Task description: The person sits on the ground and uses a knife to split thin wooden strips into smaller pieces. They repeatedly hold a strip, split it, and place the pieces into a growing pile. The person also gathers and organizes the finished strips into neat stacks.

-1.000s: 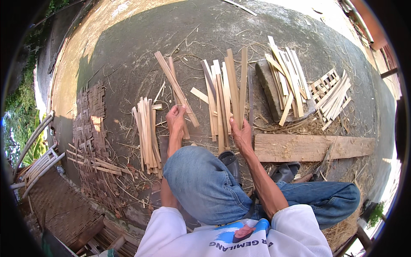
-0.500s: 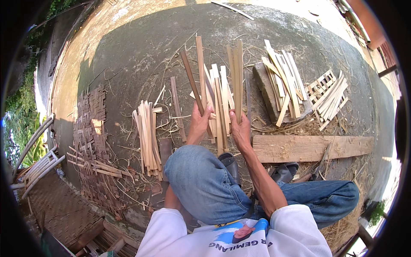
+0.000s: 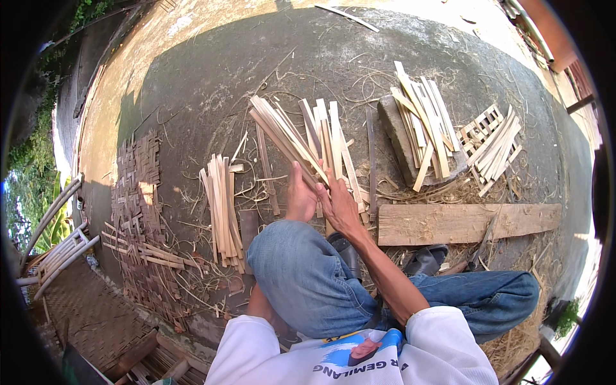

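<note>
1. While the bundle of wood strips [image 3: 289, 141] slants toward 11 o'clock from the hands, its far end fans slightly; uneven pressure could let outer strips slide free.
2. Right hand [image 3: 340, 208]: partly curled about the bundle's near end. Left hand [image 3: 300, 196]: nearly flat, fingers extended, beside that end; whether it bears weight cannot be told. Support at one end only could let the far end tip.
3. Loose strips [image 3: 336, 141] lie at 12 o'clock, close by; a dropped piece could mingle with them.
4. Rough edges, if rubbed, could splinter bare skin.
5. Between 3 and 4 o'clock, a knife-like tool [image 3: 491, 232] lies across the board [image 3: 443, 224]; a shift of the right sandal [image 3: 428, 258] could knock it.
</note>
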Available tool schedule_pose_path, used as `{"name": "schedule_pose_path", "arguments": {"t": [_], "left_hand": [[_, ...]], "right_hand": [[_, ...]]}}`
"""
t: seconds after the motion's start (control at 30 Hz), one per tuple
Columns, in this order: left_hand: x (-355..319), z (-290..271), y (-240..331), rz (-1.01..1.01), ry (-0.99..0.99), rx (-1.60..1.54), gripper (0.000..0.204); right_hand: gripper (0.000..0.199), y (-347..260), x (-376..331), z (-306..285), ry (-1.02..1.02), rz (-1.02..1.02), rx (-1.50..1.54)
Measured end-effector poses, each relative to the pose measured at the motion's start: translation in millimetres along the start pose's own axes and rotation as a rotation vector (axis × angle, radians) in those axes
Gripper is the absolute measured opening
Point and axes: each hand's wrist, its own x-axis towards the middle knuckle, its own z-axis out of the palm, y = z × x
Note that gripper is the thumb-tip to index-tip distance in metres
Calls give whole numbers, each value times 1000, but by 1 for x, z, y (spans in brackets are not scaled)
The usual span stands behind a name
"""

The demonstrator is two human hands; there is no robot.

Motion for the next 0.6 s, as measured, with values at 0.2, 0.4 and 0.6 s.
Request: {"name": "schedule_pose_path", "arguments": {"t": [0.2,0.4,0.6], "left_hand": [[-12,4,0,63,169,357,45],[-15,-49,48,80,349,429,31],[-46,-148,150,107,537,695,35]], "right_hand": [[67,-20,-19,13,-154,4,-202],[47,38,-25,19,5,-56,80],[37,69,-18,0,60,135,46]]}}
